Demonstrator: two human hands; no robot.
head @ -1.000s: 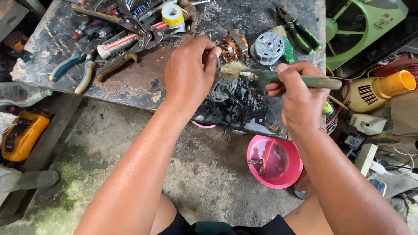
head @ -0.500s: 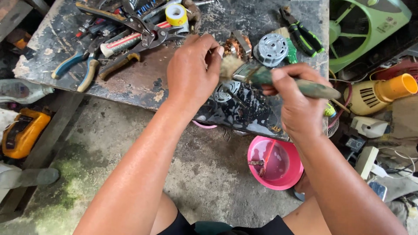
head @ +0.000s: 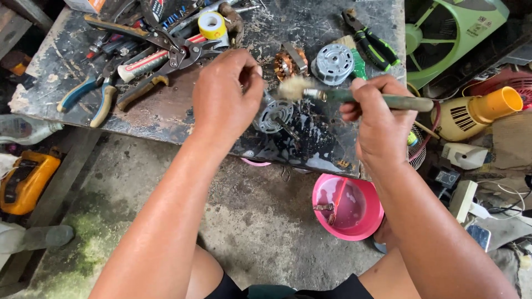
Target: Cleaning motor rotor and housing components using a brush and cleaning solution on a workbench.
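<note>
- Holding a small paintbrush (head: 354, 97), the right hand (head: 379, 124) keeps its grip closed around the handle, bristles pointing left.
- Left hand (head: 224, 97) closes its grip on a metal motor part (head: 272, 115), near the worktop (head: 166, 113) near edge.
- Pliers (head: 91, 94) and tape roll (head: 211, 25) crowd the far left.
- Pink bowl (head: 348, 207) sits on the floor below the edge.

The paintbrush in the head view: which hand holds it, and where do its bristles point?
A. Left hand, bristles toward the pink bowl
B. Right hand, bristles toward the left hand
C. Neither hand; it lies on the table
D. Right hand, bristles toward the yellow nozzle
B: the right hand grips the paintbrush by its handle, with the pale bristles beside the left hand.
</note>
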